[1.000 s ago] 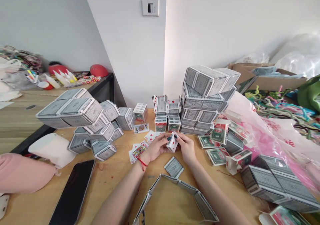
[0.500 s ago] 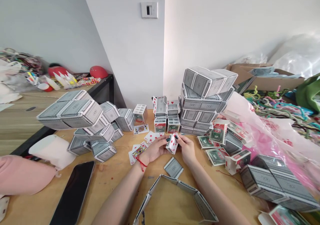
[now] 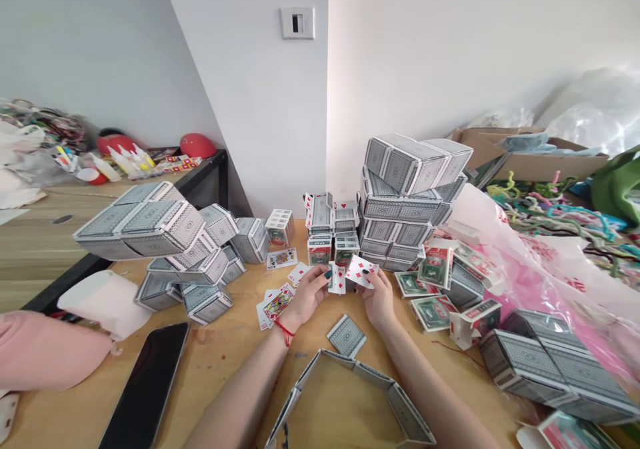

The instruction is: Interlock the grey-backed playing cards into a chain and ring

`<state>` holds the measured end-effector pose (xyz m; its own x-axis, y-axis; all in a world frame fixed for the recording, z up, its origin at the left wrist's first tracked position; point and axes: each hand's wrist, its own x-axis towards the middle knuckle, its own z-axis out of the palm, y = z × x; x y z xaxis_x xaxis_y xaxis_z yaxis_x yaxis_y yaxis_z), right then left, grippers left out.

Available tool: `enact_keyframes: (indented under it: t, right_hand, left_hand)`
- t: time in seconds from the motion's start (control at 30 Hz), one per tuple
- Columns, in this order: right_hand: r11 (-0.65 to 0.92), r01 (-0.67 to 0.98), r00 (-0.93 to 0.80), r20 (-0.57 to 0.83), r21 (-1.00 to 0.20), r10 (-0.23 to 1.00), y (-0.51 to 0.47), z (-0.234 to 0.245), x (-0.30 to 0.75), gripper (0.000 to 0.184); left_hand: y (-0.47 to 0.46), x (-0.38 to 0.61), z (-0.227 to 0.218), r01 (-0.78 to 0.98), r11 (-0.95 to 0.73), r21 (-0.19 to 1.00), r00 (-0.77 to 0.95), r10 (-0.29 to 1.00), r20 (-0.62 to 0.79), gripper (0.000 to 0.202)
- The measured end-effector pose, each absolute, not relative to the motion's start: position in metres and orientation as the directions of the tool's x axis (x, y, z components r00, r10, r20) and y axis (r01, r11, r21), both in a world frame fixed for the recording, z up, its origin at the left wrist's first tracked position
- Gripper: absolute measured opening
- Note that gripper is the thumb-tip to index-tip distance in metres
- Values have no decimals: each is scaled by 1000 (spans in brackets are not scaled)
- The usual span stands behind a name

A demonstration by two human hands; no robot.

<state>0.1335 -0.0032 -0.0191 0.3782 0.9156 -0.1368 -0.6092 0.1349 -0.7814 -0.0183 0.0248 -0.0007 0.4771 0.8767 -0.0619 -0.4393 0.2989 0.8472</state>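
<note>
My left hand pinches a folded playing card with red diamonds, thumb in front. A second red-diamond playing card is gripped by my right hand, tilted beside the first one. Below my hands a single card lies back side up on the table. Loose face cards lie left of my left wrist. Nearest me stands an open frame of folded cards. Behind my hands are stacked card boxes with folded cards on top.
A tall stack of card-covered blocks rises at right, another overhangs at left. Card boxes lie right of my arm. A phone rests at left. Pink plastic, pipe cleaners and a cardboard box crowd the right side.
The cards, held close together before, are now apart. My right hand has turned its card to the right, its face toward me; my left hand keeps the folded one.
</note>
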Motion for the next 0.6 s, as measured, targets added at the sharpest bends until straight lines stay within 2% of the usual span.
enact_keyframes:
  t: [0.07,0.13,0.27,0.4,0.5,0.6]
  right_hand:
    - [138,-603,364,-117,-786,924,-3,-22,133,17]
    - [131,-587,343,-98,-799,934,-3,-23,133,19]
    - [128,-467,316,-30,-875,948,-6,-20,130,20]
    - [160,-324,285,66,-933,956,-11,-11,125,16]
    - [202,-234,298,127,-951,946,-12,-6,121,21]
    - [228,-213,285,163,-950,945,-12,-4,119,34]
  left_hand:
    - [23,-19,2,-325,99,941,395,918,40,18]
    - [20,-19,5,-137,-155,978,339,921,194,15]
    - [11,-17,10,207,-516,831,373,827,420,10]
    - [7,-14,12,353,-647,676,438,753,491,7]
    - [6,-13,11,391,-679,622,471,728,499,4]
    - [6,-12,9,377,-702,604,503,703,503,3]
